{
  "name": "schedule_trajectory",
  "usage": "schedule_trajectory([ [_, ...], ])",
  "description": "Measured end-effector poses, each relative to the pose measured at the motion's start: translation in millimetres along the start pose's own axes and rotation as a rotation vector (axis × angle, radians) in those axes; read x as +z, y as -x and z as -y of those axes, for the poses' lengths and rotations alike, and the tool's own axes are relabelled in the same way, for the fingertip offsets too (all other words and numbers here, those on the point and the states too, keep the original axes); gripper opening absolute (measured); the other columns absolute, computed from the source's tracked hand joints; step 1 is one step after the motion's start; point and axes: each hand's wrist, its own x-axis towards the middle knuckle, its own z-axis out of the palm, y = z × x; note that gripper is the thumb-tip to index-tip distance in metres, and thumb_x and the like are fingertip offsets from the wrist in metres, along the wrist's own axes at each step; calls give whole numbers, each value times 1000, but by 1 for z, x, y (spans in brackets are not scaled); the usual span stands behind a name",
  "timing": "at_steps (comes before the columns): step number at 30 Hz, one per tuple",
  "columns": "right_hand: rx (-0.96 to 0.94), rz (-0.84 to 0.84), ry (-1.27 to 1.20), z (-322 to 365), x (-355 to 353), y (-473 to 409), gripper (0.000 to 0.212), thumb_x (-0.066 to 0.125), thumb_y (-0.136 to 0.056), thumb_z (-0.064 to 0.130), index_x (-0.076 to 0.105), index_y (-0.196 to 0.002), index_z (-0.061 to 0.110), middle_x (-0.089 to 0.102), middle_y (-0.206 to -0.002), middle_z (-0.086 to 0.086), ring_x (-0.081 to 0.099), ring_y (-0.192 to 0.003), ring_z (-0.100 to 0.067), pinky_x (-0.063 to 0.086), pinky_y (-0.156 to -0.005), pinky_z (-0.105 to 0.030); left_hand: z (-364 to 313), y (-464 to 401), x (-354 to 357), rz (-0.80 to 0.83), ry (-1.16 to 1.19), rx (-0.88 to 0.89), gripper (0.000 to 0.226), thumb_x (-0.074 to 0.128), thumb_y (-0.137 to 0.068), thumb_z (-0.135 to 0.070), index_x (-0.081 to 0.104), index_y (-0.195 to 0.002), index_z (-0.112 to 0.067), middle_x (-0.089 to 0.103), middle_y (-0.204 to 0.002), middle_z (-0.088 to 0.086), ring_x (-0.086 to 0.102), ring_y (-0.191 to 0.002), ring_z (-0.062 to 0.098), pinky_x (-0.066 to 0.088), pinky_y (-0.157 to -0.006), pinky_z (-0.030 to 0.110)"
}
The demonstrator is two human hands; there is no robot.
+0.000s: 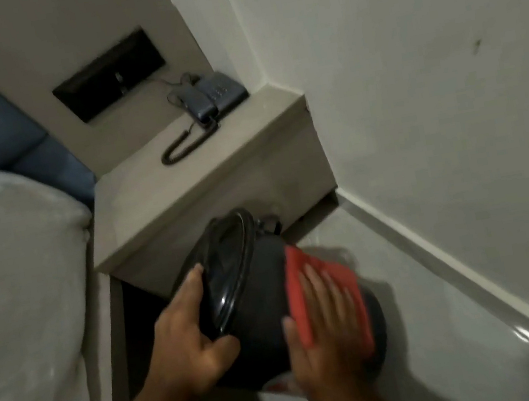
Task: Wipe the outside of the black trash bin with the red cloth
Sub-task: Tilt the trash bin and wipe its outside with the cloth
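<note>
The black trash bin (256,291) is tipped on its side in front of me, its lidded top facing left and up. My left hand (185,344) grips the bin by the lid's rim, fingers over the lid and thumb on the body. My right hand (326,336) lies flat on the red cloth (302,270), pressing it against the bin's side wall. The hand and cloth are blurred. The bin's base is partly hidden behind the cloth and my right hand.
A beige bedside shelf (185,192) carries a dark corded phone (206,102), just behind the bin. A bed with white bedding (11,275) stands at left. The white wall (429,87) and a grey skirting (439,262) run along the right over grey floor.
</note>
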Motion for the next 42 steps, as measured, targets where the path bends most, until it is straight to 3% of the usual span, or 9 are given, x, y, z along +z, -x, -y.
schedule_trajectory([
  [6,992,277,-55,-103,-10,-25,55,21,-106,46,39,-153,26,44,-156,-10,42,-139,-34,24,-118,-51,-1,1,-2,-15,53,-21,107,70,-48,-35,31,-148,-25,58,-132,5,66,-87,44,58,-72,40],
  [10,754,178,12,-25,-14,-52,54,19,-100,54,51,-138,32,60,-134,-2,55,-122,-21,40,-109,-47,-15,-6,3,-5,-13,-13,107,66,-52,-45,26,-149,-21,51,-136,2,64,-90,46,57,-76,50],
  [14,150,29,-265,58,2,-22,57,25,-98,61,17,-153,48,22,-162,21,11,-151,-3,3,-123,-40,-29,-14,12,-43,-72,5,105,61,-53,-52,30,-145,-12,53,-129,3,63,-91,27,57,-75,38],
  [17,-109,19,-148,38,15,16,57,31,-100,48,22,-155,34,17,-167,11,6,-154,-17,9,-118,-44,-30,-14,12,-26,-48,-50,111,62,-50,-52,26,-147,-13,50,-137,7,61,-100,26,56,-80,40],
  [20,181,132,-72,-18,12,38,65,25,-103,49,23,-154,9,42,-155,-16,29,-147,-34,26,-108,-53,-32,-15,13,16,-57,-105,116,66,-49,-51,19,-150,-17,42,-146,8,63,-100,29,55,-86,47],
  [24,1068,227,-896,-59,0,-6,62,34,-106,49,37,-153,8,54,-139,-31,65,-90,-34,54,-76,-40,-46,-12,37,168,-364,191,116,66,-55,-53,16,-151,-12,17,-160,9,13,-147,25,9,-120,46],
  [28,866,185,-1341,-29,-30,-48,46,41,-103,46,53,-143,27,62,-139,-6,61,-123,-25,49,-103,-47,-58,-21,57,162,-422,132,120,52,-51,-66,14,-151,-13,14,-161,10,3,-148,22,6,-119,52],
  [33,847,193,-1312,-25,-98,-49,64,58,-84,59,57,-132,18,73,-119,-14,70,-108,-31,58,-90,-46,-84,-28,82,136,-467,-46,119,56,-58,-67,7,-150,-9,9,-161,15,1,-148,31,5,-118,56],
  [42,1299,105,-1282,-88,-146,-13,62,47,-100,52,48,-144,8,56,-135,-28,53,-122,-49,36,-105,-71,-23,-30,20,498,-826,62,162,79,-39,-70,-51,-124,-21,-31,-146,10,-22,-140,30,-5,-114,45],
])
